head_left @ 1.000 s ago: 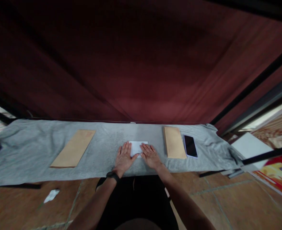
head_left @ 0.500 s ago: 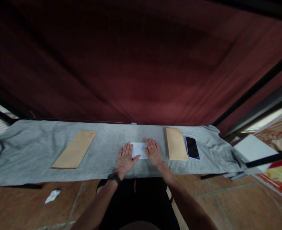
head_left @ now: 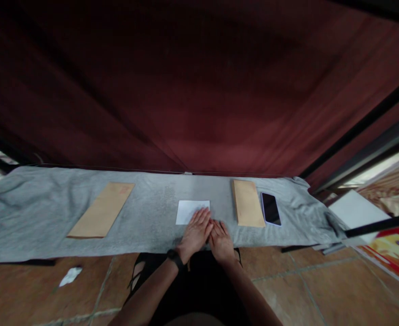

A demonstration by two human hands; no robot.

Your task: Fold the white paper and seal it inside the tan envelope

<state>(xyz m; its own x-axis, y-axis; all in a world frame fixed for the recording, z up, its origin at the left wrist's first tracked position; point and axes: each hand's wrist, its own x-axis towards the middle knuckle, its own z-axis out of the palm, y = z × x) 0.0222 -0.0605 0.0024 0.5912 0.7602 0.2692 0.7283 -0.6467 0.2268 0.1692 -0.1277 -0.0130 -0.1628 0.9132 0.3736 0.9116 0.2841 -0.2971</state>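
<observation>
A white sheet of paper (head_left: 187,210) lies flat on the grey cloth in front of me. My left hand (head_left: 195,231) rests with its fingers stretched out over the paper's right front part, hiding that corner. Close against it, my right hand (head_left: 220,238) lies flat on the cloth just right of the paper, fingers extended. The two hands touch or nearly touch at the thumbs. Neither hand grips anything.
A brown envelope (head_left: 102,210) lies slanted to the left. On the right are a thicker stack of brown envelopes (head_left: 249,203) and a phone (head_left: 271,209). The grey cloth (head_left: 152,213) covers a narrow table before a dark red curtain (head_left: 199,113).
My left hand has moved right, from the paper's left edge onto its right front part. My right hand has slid toward me, off the paper.
</observation>
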